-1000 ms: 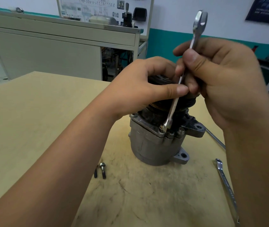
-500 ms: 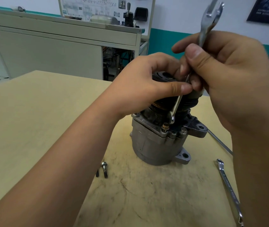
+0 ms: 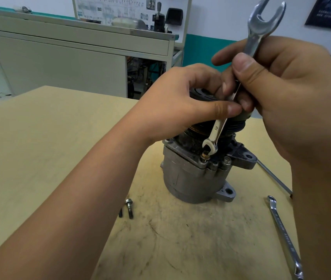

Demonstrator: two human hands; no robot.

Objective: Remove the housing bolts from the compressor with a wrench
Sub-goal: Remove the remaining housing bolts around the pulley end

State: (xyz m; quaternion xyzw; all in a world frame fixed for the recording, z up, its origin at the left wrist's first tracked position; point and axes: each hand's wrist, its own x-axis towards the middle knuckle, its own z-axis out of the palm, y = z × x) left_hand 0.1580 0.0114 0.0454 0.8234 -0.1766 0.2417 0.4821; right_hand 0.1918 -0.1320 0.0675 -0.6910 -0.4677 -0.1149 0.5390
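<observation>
A grey compressor stands upright on the wooden table, its black pulley on top. My left hand grips the pulley, thumb tip touching the wrench shaft. My right hand holds a silver combination wrench marked 10, nearly upright, open end up. Its lower end hovers just above a raised housing bolt on the flange. Two more bolt heads sit in the flange to the right.
Two removed bolts lie on the table left of the compressor. A second wrench lies at the right, a thin metal rod behind it. A grey cabinet stands beyond the table's far edge.
The wrench's lower end lifted off the housing bolt and now hangs just above it. The wrench turned about its shaft, so the open upper jaw now faces me.
</observation>
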